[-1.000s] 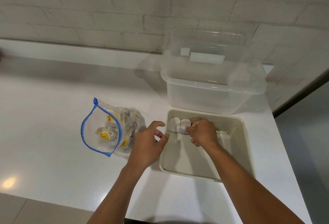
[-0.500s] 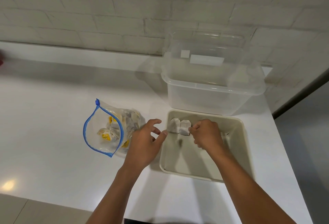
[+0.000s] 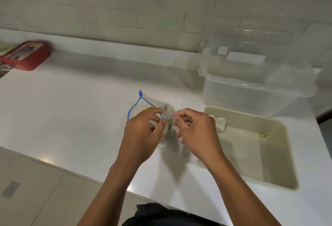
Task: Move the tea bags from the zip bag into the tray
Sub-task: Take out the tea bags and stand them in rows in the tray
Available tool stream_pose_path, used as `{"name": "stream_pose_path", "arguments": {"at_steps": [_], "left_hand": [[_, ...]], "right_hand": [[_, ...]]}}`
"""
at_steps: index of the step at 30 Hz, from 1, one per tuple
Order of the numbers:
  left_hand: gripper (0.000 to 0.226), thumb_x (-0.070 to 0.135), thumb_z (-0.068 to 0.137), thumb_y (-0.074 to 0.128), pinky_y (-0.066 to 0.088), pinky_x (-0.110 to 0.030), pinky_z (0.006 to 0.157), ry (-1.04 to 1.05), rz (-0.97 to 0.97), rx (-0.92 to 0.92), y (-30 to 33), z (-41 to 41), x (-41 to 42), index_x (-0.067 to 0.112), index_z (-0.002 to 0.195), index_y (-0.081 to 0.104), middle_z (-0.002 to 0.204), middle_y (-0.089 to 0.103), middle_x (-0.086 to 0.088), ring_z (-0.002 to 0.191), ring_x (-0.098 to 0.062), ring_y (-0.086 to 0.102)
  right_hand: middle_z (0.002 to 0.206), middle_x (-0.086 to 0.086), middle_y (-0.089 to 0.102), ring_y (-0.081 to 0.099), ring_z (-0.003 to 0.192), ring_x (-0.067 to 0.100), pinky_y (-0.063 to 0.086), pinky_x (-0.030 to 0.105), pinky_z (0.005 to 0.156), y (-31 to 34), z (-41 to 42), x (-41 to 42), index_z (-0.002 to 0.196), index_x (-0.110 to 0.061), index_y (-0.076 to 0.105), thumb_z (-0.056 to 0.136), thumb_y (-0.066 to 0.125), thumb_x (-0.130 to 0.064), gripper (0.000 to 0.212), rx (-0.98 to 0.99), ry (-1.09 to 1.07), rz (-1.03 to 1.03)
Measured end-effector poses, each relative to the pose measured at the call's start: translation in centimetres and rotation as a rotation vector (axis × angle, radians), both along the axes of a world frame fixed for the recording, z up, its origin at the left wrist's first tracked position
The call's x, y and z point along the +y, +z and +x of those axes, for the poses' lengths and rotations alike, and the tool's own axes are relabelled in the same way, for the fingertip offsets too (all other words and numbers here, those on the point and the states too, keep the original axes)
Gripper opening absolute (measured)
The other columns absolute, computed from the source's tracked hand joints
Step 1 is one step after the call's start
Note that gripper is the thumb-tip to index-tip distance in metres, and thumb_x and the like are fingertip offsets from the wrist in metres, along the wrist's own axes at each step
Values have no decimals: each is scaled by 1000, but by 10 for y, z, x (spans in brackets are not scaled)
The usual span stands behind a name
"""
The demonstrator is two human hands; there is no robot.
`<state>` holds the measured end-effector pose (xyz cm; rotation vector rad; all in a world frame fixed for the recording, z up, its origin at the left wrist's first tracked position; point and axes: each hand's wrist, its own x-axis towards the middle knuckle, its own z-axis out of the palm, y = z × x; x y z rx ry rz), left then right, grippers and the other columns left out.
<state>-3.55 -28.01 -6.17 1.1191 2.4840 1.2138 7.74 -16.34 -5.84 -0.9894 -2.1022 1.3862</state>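
Blurring from motion hid much of the zip bag (image 3: 152,105) on the white bench (image 3: 71,118); its mouth was pinched by the left hand (image 3: 142,136); whether anything was held in the curled right hand (image 3: 195,132) could not be told; tea bags (image 3: 220,124) lay in the tray (image 3: 276,154); no writing was legible.

A clear plastic zip bag (image 3: 152,103) edged with a blue zipper strip shows yellow flecks inside, on a white countertop (image 3: 71,118). Beside it sits a beige rectangular plastic tray (image 3: 280,154); behind, a translucent storage box (image 3: 251,89) and a red flat case (image 3: 27,55).
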Motion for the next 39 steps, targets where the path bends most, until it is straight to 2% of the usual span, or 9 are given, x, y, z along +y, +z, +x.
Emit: {"name": "stream_pose_path", "arguments": {"at_steps": [6, 9, 12, 16, 21, 26, 31, 35, 39], "left_hand": [[14, 26, 92, 67, 48, -19, 65, 64, -55, 83, -8, -45, -35, 30, 105, 68, 86, 66, 17, 66, -4, 62], [14, 23, 92, 66, 50, -27, 70, 44, -86, 172, -19, -59, -43, 29, 104, 68, 94, 66, 13, 78, -7, 61], [18, 22, 88, 70, 49, -35, 77, 58, -174, 275, -38, -74, -47, 30, 104, 70, 110, 60, 3, 94, -23, 53], [19, 34, 89, 69, 50, -38, 83, -13, -308, 235, -57, -86, -51, 36, 107, 69, 132, 50, 2, 105, -26, 53], [20, 31, 90, 65, 53, -34, 74, -80, -273, 122, -60, -92, -52, 35, 110, 67, 108, 62, 10, 83, -12, 67], [19, 30, 90, 65, 53, -34, 71, -100, -246, 125, -59, -99, -53, 36, 108, 68, 101, 64, 10, 76, -11, 67], [21, 34, 91, 63, 53, -34, 71, -106, -225, 126, -59, -103, -54, 36, 112, 67, 103, 64, 10, 78, -11, 66], [29, 39, 92, 62, 54, -32, 76, -110, -221, 121, -58, -105, -52, 36, 121, 65, 111, 63, 11, 86, -11, 67], [36, 50, 90, 63, 53, -30, 83, -105, -151, 33, -53, -106, -49, 40, 125, 61, 126, 53, 16, 101, -8, 62]], "right_hand": [[98, 3, 72, 73, 77, 11, 63, 34, 65, -2, -52, -37, 112, -16, 73, 97, 59, -12, 21, 31, 123, -116], [109, -3, 72, 68, 101, 10, 54, 28, 90, -13, -77, -45, 119, -19, 70, 99, 55, -14, 26, -110, 246, 69], [116, 3, 69, 60, 113, 21, 48, 31, 93, -25, -97, -44, 122, -16, 68, 99, 49, -12, 30, -343, 264, 222], [90, 3, 60, 60, 94, 28, 39, 27, 69, -41, -113, -41, 105, -13, 66, 94, 50, -5, 21, -564, 192, 332], [98, 4, 70, 66, 93, 25, 51, 31, 72, -56, -123, -45, 104, -16, 70, 91, 60, -13, 16, -638, 176, 409], [85, 3, 68, 63, 77, 23, 42, 27, 60, -56, -123, -47, 84, -16, 65, 92, 58, -14, 11, -671, 121, 457], [83, 6, 66, 53, 73, 25, 44, 29, 62, -41, -114, -46, 87, -14, 67, 96, 52, -20, 19, -603, 52, 427], [78, 2, 68, 62, 73, 27, 54, 35, 66, -32, -104, -44, 84, -19, 68, 92, 54, -24, 16, -508, -56, 456], [69, -4, 68, 65, 48, 16, 50, 22, 54, -10, -92, -42, 80, -20, 68, 92, 63, -19, 14, -268, -80, 192]]}}
